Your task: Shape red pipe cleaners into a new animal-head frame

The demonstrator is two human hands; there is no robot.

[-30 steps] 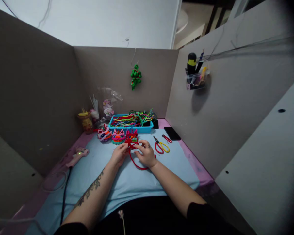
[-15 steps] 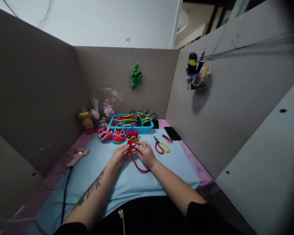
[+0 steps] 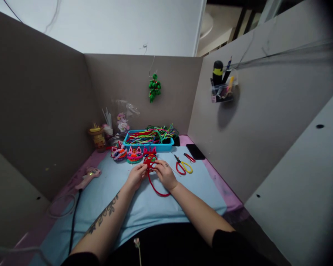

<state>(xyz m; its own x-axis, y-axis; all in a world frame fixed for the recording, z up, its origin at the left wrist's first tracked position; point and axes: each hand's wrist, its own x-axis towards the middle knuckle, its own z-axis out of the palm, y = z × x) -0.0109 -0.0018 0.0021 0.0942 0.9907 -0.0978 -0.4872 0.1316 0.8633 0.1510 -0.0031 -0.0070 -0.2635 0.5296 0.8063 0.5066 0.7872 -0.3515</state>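
On the far left of the light blue mat [image 3: 144, 207], a pink glue gun [image 3: 86, 176] lies with a small green light showing and a dark cord trailing toward the near edge. Further back stand a small yellow-lidded jar [image 3: 97, 137] and a clear bag of small craft pieces [image 3: 122, 118]. Three finished pipe-cleaner figures with pointed ears [image 3: 127, 153] sit in a row just in front of a blue tray [image 3: 147, 146] heaped with pipe cleaners of many colours.

At the middle of the mat, the left hand [image 3: 135, 176] has its fingers curled in, thumb and forefinger pinched on the left side of a red pipe cleaner [image 3: 150, 168]. This red piece is bent into a small looped shape between the two hands, and its loose end sweeps down in a curve onto the mat below the right wrist. The right hand [image 3: 164, 175] meets it from the other side, fingertips drawn together on the loop, the other fingers loosely bent; the two hands are almost touching.

Just right of the hands lie scissors with red and yellow handles [image 3: 182, 166], then a small red tool [image 3: 189, 157], and a black phone [image 3: 195, 151] by the partition. A green ornament [image 3: 154, 88] hangs on the back wall, and a clear holder of pens [image 3: 222, 85] is fixed to the right wall.
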